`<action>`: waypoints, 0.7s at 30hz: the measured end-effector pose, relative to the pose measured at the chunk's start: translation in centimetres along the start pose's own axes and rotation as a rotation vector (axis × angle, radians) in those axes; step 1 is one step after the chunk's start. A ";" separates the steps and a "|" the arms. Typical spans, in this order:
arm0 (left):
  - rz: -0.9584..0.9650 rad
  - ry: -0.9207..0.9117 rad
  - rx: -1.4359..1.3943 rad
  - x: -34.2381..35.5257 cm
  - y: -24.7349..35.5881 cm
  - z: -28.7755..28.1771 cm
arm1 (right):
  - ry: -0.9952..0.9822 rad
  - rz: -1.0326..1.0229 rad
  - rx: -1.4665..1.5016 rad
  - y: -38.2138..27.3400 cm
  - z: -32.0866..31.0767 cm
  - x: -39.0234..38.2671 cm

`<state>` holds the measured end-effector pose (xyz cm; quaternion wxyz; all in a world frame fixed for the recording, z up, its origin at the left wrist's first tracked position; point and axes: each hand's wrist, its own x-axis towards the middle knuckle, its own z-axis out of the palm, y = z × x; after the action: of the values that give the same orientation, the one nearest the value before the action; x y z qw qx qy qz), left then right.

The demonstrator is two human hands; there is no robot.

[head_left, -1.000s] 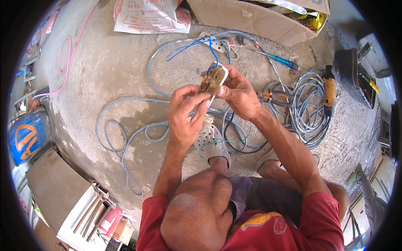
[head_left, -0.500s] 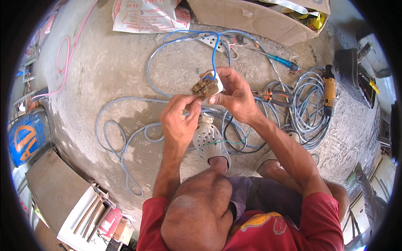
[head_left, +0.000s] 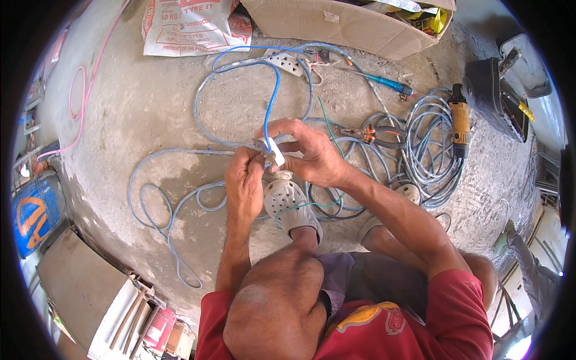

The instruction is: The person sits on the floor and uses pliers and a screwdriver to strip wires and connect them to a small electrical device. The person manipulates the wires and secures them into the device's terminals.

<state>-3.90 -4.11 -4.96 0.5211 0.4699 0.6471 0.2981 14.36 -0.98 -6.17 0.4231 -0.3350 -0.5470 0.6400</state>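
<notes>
Between my hands is a small white electrical outlet [head_left: 277,153], turned nearly edge-on, with its brass-coloured contacts mostly hidden. My right hand [head_left: 317,157] grips its white body, the thumb below and the fingers over the top. At its other side, my left hand [head_left: 245,180] pinches close against the contacts; whether it holds a wire end there is hidden. A blue wire [head_left: 277,90] rises from the outlet and arches back over the floor. Beside my right hand stands a thin green wire [head_left: 328,117], which loops down across my grey clog [head_left: 285,199].
A white power strip [head_left: 285,62], a blue screwdriver [head_left: 387,82] and orange-handled pliers [head_left: 384,137] lie ahead. Coiled grey cable [head_left: 420,162] and a yellow-black power tool [head_left: 460,123] sit right. A cardboard box [head_left: 348,30], printed sack [head_left: 192,30] and black toolbox [head_left: 489,96] stand beyond.
The outlet has turned, so its brass contacts show less. My left fingers have closed in against it. The green wire's end now sticks up beside my right hand. The whole view has shifted slightly.
</notes>
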 end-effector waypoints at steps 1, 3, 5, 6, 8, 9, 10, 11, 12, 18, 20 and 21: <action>0.020 0.006 0.026 -0.2 -0.1 0.0 | -0.003 -0.001 -0.025 0.1 0.1 -0.1; 0.118 0.088 0.130 -0.6 -0.1 0.8 | 0.062 -0.011 0.009 0.8 0.2 -0.3; 0.219 0.141 0.206 -0.7 -0.1 1.1 | 0.116 -0.003 0.038 1.2 0.2 -0.4; 0.272 0.152 0.230 -0.7 -0.1 1.1 | 0.115 0.011 0.038 1.3 0.3 -0.4; 0.309 0.152 0.274 -0.6 -0.1 1.0 | 0.114 0.037 0.034 1.3 0.5 -0.4; 0.293 0.140 0.294 -0.5 -0.1 0.9 | 0.119 0.034 0.031 1.2 0.6 -0.4; 0.277 0.128 0.313 -0.4 -0.1 0.9 | 0.125 0.032 0.028 1.2 0.6 -0.4; 0.262 0.142 0.342 -0.5 -0.2 0.9 | 0.129 0.025 0.029 1.0 0.7 -0.4; 0.247 0.156 0.370 -0.5 -0.5 1.1 | 0.135 0.000 0.037 1.0 0.9 -0.3; 0.221 0.160 0.269 -0.5 -1.3 1.2 | 0.152 -0.007 -0.004 0.9 0.9 -0.4; 0.265 0.150 0.264 -0.5 -1.1 1.0 | 0.130 0.017 0.011 1.0 0.7 -0.4; 0.309 0.140 0.288 -0.4 -0.8 0.8 | 0.131 0.016 0.008 1.0 0.6 -0.4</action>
<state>-3.37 -4.91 -5.74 0.3504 0.6113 0.6379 0.3109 13.79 -1.70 -7.09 0.4542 -0.3791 -0.5128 0.6222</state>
